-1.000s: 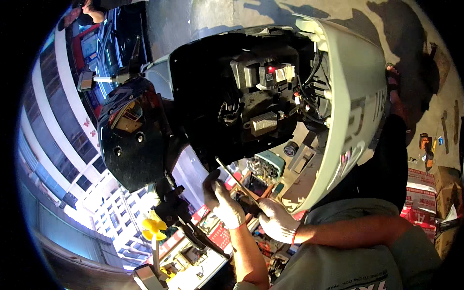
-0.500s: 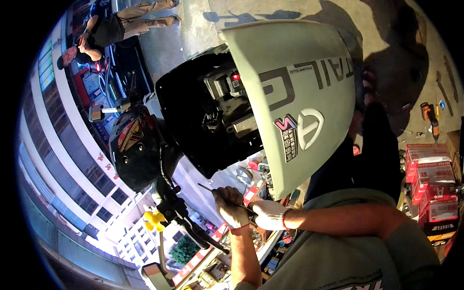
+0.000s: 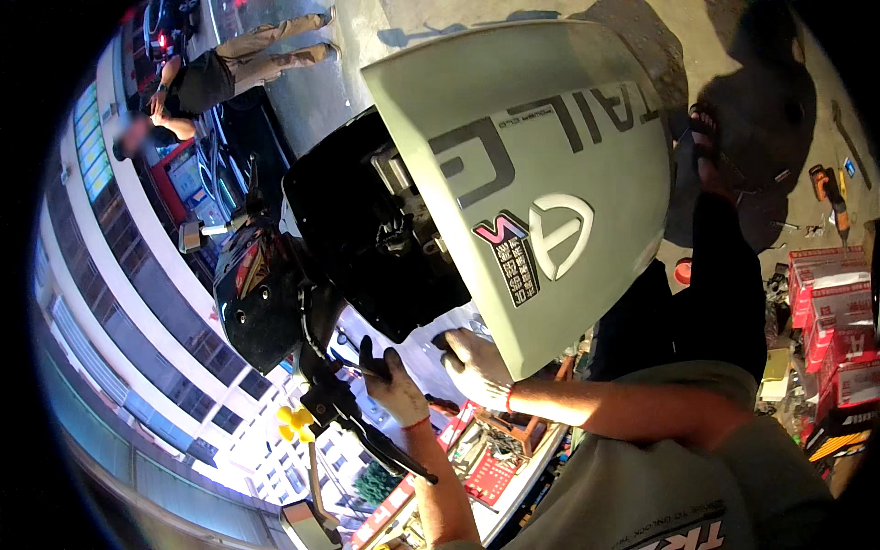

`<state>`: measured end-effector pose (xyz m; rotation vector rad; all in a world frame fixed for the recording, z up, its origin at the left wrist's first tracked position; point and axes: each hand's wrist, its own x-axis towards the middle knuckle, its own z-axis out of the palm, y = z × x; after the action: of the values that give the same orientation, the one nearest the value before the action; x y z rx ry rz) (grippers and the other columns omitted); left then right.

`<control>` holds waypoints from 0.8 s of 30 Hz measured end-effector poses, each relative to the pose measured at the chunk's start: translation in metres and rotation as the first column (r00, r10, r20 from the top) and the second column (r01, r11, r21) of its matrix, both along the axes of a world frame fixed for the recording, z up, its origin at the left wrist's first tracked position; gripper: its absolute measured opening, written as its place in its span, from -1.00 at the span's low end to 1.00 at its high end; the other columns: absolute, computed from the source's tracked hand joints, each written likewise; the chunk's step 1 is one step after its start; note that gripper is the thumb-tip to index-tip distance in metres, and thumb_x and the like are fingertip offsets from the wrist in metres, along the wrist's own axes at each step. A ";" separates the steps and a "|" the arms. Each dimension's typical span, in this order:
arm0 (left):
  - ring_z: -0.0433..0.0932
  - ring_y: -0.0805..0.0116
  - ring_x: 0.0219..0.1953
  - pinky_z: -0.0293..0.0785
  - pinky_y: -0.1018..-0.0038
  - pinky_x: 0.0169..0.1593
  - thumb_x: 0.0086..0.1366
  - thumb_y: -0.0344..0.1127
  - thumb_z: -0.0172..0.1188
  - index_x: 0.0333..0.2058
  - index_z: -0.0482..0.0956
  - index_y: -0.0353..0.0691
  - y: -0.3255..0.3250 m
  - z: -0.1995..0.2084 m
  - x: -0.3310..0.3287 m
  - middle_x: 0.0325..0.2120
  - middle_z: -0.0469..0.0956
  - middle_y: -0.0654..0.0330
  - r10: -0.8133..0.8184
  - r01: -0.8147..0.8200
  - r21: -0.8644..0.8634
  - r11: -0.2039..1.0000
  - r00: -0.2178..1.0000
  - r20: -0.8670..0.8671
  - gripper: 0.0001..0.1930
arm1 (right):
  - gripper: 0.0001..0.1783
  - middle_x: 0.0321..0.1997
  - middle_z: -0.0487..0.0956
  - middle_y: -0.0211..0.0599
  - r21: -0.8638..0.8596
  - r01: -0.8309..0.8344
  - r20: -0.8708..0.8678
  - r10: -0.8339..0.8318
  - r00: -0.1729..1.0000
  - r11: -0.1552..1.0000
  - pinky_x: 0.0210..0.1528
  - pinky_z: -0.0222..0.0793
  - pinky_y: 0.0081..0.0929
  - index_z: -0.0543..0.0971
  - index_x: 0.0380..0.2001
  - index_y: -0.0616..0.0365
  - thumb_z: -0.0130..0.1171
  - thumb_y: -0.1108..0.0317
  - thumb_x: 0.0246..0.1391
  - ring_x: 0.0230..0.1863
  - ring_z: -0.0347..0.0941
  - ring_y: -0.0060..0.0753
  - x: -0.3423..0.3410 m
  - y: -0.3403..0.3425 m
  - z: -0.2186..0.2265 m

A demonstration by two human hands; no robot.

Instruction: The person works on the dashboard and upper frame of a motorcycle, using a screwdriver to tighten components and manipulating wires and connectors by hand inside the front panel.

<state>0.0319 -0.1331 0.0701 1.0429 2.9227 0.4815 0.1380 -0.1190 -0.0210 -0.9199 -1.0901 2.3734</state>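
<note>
Both my hands wear whitish gloves with dark fingertips. My left hand [image 3: 396, 390] is beside the black handlebar, just behind the brake lever [image 3: 390, 454]. One finger points out, while the others curl around something dark and thin that I cannot make out. My right hand [image 3: 477, 365] reaches in under the lower corner of the pale green scooter panel [image 3: 587, 174]; its fingers are partly bent, a gap shows between them, and nothing is visible in them. Behind the panel, a black housing [image 3: 339, 211] stands exposed, with metal parts and wiring inside.
A mirror [image 3: 307, 524] and a yellow flower-shaped ornament [image 3: 295, 424] stick out from the handlebar. Red-and-white boxes [image 3: 830, 302] are stacked at the right, near an orange power tool [image 3: 832, 197]. A person [image 3: 197, 87] stands at the upper left beside parked vehicles.
My hands have come apart; the left moved left toward the handlebar. The dark rod that ran between them is no longer plainly seen. The panel sits further left in view, covering more of the housing.
</note>
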 end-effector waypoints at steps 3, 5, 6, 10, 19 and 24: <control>0.22 0.59 -0.56 0.17 0.63 -0.46 0.16 -0.47 0.19 0.04 0.42 -0.35 0.010 -0.002 -0.015 -0.62 0.29 0.42 -0.066 0.066 -0.089 0.994 0.998 0.000 -0.57 | -0.66 -0.12 0.49 0.05 -0.132 0.099 -0.012 -0.101 0.995 0.986 -0.03 0.37 -0.22 0.42 -0.06 0.23 0.04 0.41 0.06 -0.07 0.43 0.08 -0.033 0.002 -0.005; 0.34 0.56 -0.50 0.29 0.63 -0.39 0.15 -0.46 0.21 0.04 0.42 -0.38 0.011 -0.011 -0.022 -0.55 0.43 0.35 -0.091 0.092 -0.030 0.995 0.995 0.027 -0.56 | -0.63 -0.07 0.48 0.06 -0.189 0.247 -0.080 -0.266 0.961 0.950 0.03 0.34 -0.24 0.41 -0.02 0.23 0.03 0.40 0.07 -0.01 0.40 0.08 -0.054 0.005 -0.010; 0.40 0.55 -0.47 0.34 0.63 -0.36 0.15 -0.46 0.22 0.04 0.42 -0.39 0.014 -0.018 -0.022 -0.52 0.50 0.31 -0.105 0.105 0.002 0.994 0.993 0.044 -0.56 | -0.61 -0.04 0.47 0.07 -0.213 0.340 -0.118 -0.369 0.922 0.916 0.06 0.32 -0.24 0.41 0.00 0.22 0.02 0.39 0.08 0.02 0.38 0.08 -0.064 0.007 -0.014; 0.54 0.43 -0.31 0.47 0.53 -0.21 0.11 -0.47 0.26 -0.03 0.44 -0.47 0.017 -0.025 -0.031 -0.28 0.60 0.07 -0.103 0.103 -0.019 0.994 0.994 0.032 -0.57 | -0.59 0.03 0.47 0.06 -0.317 0.430 -0.109 -0.483 0.869 0.845 0.11 0.30 -0.33 0.42 0.03 0.25 0.00 0.45 0.06 0.06 0.40 0.00 -0.119 0.025 -0.020; 0.51 0.40 -0.26 0.42 0.48 -0.10 0.13 -0.39 0.16 -0.13 0.52 -0.43 0.011 -0.024 -0.061 -0.27 0.59 0.14 -0.207 0.217 -0.014 0.976 0.948 0.241 -0.67 | -0.60 0.00 0.53 -0.07 -0.570 0.300 -0.336 -0.551 0.764 0.764 0.11 0.27 -0.45 0.47 0.01 0.26 -0.05 0.54 0.05 0.02 0.42 -0.25 -0.164 0.031 -0.040; 0.51 0.32 -0.18 0.40 0.44 -0.02 0.13 -0.39 0.11 -0.11 0.49 -0.48 0.009 -0.018 -0.071 -0.19 0.56 0.11 -0.255 0.293 -0.059 0.954 0.901 0.350 -0.64 | -0.64 -0.08 0.56 -0.06 -0.389 0.324 -0.224 -0.429 0.875 0.863 0.05 0.31 -0.44 0.50 -0.05 0.29 0.04 0.42 0.06 -0.06 0.44 -0.28 -0.191 0.041 -0.058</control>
<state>-0.0388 -0.1242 0.0524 1.1960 2.4248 0.4335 -0.0530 -0.0779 -0.0788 -0.7534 -0.3394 2.2907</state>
